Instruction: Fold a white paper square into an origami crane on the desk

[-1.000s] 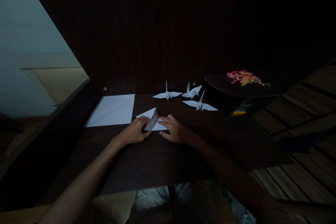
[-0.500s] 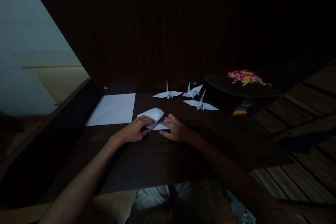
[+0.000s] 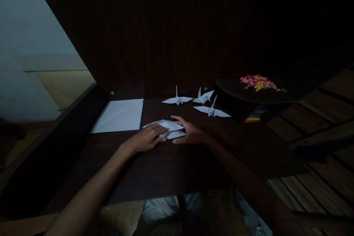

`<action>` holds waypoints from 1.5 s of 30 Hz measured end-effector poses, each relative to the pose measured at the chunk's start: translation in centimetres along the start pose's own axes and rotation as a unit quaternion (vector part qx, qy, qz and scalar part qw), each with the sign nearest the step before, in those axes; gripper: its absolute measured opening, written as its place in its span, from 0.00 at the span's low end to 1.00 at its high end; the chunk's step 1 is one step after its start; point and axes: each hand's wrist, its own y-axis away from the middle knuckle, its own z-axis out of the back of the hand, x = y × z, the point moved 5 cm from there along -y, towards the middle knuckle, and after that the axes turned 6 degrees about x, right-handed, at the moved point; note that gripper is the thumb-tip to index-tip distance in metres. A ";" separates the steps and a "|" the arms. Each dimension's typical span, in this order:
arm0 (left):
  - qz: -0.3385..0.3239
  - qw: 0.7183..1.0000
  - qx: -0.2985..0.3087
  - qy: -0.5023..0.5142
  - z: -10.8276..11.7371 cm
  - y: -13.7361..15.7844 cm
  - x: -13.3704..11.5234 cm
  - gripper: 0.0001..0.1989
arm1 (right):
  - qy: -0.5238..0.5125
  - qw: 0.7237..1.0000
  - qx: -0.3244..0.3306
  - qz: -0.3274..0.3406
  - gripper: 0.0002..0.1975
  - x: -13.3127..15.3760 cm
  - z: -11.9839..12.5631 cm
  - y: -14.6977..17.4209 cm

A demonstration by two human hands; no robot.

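A partly folded sheet of white paper (image 3: 170, 125) lies on the dark tabletop in front of me, with a raised upper flap and a lower layer showing beneath. My left hand (image 3: 151, 136) is curled over its left side, with fingers on top and the thumb at the near edge. Around its right end is my right hand (image 3: 190, 131), with index finger and thumb spread wide and the other fingers close to the paper's tip. Behind the sheet stand three white paper cranes: one on the left (image 3: 177, 100), one at the back right (image 3: 203, 97), and a nearer one (image 3: 211, 111).
A flat white paper sheet (image 3: 118, 116) lies on the left, near the dark side panel (image 3: 55, 143). A rounded shelf (image 3: 232, 89) at right carries a pile of small colourful pieces (image 3: 258, 82). A tall dark panel (image 3: 155, 33) rises behind the tabletop.
The paper's upper flap has come down and spread to the right. My right hand has shifted slightly right and its fingers have opened; my left hand has slid slightly right over the paper.
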 end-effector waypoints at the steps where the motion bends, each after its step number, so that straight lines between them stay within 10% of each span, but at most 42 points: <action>1: 0.001 1.000 0.001 -0.005 -0.1 -0.1 0.0 0.17 | -0.021 1.000 0.004 0.019 0.51 0.1 0.3 0.1; 8: -0.022 1.000 -0.001 -0.017 -0.4 -0.3 -0.2 0.15 | 0.094 0.991 -0.016 0.098 0.14 0.6 1.2 0.4; 45: 0.005 0.978 -0.084 -0.192 -1.6 -1.8 -2.3 0.18 | 0.209 0.976 0.042 0.042 0.03 0.1 2.1 0.8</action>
